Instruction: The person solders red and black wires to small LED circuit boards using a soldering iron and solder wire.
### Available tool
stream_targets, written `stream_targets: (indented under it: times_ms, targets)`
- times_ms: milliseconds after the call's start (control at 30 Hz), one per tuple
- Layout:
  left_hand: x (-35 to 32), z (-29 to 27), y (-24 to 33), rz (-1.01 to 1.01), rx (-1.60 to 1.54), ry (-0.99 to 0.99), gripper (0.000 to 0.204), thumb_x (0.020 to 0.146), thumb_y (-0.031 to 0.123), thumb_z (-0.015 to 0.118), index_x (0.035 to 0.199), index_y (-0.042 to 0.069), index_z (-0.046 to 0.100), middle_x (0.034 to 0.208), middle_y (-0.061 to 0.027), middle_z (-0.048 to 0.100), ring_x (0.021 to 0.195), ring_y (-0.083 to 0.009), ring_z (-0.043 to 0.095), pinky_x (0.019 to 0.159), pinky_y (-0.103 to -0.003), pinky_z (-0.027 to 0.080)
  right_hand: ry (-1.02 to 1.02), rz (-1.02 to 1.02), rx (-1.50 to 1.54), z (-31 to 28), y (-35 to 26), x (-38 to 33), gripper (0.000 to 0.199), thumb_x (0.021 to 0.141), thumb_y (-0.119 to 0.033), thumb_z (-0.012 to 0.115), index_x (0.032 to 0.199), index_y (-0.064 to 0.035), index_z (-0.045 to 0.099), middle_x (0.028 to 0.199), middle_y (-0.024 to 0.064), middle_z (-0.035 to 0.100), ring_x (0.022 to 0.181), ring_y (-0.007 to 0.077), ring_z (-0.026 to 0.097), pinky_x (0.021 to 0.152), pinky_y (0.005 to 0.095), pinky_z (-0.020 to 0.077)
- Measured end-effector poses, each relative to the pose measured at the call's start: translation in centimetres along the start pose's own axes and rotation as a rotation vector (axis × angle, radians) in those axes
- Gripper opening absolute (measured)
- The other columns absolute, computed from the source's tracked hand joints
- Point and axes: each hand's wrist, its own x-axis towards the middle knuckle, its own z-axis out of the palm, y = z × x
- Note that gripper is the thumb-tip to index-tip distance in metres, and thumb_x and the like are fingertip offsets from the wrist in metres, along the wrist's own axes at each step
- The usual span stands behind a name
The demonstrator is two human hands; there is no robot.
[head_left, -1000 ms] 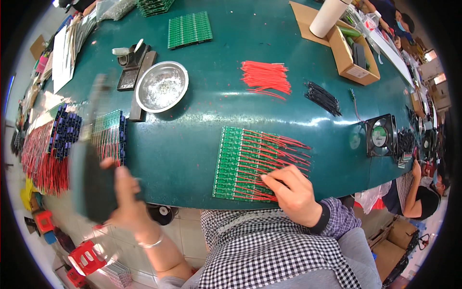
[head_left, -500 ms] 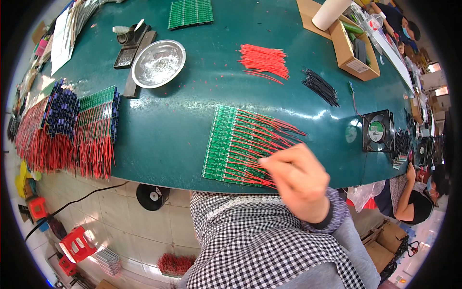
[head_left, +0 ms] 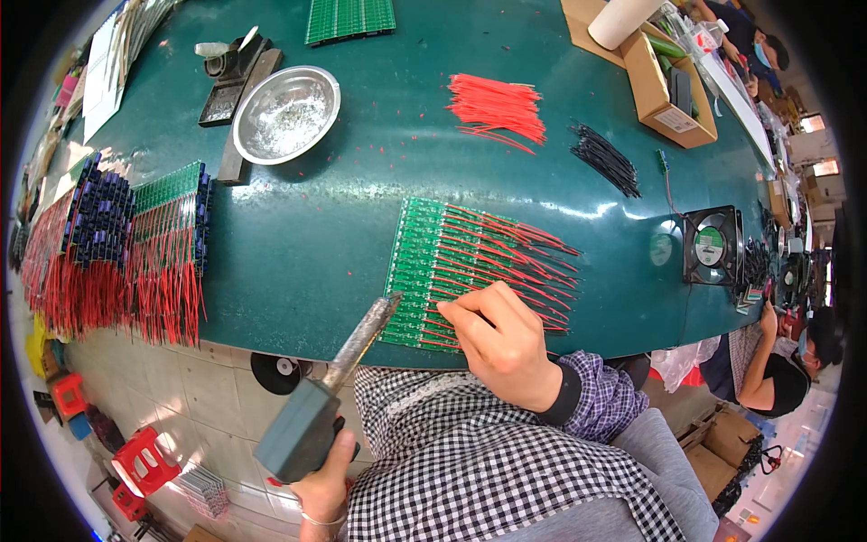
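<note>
A green circuit board panel (head_left: 411,262) lies near the table's front edge, with rows of red wires (head_left: 533,262) fanning out to the right. My left hand (head_left: 327,479) grips a soldering gun (head_left: 302,429) with a grey-blue body and a long metal barrel. Its tip is at the panel's lower left part; whether it touches the board, I cannot tell. Over the lower wires, my right hand (head_left: 506,348) is closed in a pinch, its fingertips at a red wire close to the solder points. Part of the wires is hidden under that hand.
Beyond the panel lie bundles of red wires (head_left: 497,108) and black wires (head_left: 605,160). A metal bowl (head_left: 287,117) stands beside a dark iron stand (head_left: 230,86). Wired boards (head_left: 167,235) are stacked left. A fan (head_left: 712,246), a cardboard box (head_left: 668,99) and co-workers are right.
My left hand has come into view from below with the soldering gun, its tip now at the panel. My right hand has moved left along the wires to the board.
</note>
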Motion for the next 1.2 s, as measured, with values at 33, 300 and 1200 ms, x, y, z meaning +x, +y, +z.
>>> stream_targets:
  times_ms: [33,300,1200]
  targets:
    - [-0.1,-0.1,-0.5,-0.003,-0.001,0.000,0.040,0.076,0.001,0.080,0.114,-0.003,0.066,0.101,-0.0090,0.069,0.087,-0.0185,0.066,0.072,-0.032,0.054,0.006,0.005,-0.003,0.0,0.0,0.0,0.029,0.068,0.006,0.072,0.097,0.0038,0.070,0.086,0.0082,0.061,0.075,0.0219,0.060,0.059,0.0319,0.0515]
    - [0.7,0.2,-2.1,0.255,0.262,-0.085,0.022,0.075,0.006,0.079,0.093,-0.003,0.070,0.085,-0.0100,0.068,0.071,-0.0198,0.065,0.065,-0.032,0.051,0.027,0.002,-0.046,0.2,-0.3,-0.1,0.030,0.067,0.006,0.071,0.097,0.0049,0.070,0.085,0.0084,0.062,0.074,0.0216,0.060,0.059,0.0312,0.0511]
    - [0.9,-0.9,-3.5,0.319,0.264,-0.134,0.020,0.073,0.005,0.078,0.089,-0.002,0.068,0.079,-0.0108,0.064,0.065,-0.0203,0.060,0.057,-0.031,0.046,-0.022,-0.003,-0.123,0.1,-0.8,0.0,0.030,0.067,0.001,0.068,0.097,0.0055,0.069,0.086,0.0085,0.060,0.077,0.0218,0.059,0.060,0.0302,0.0510]
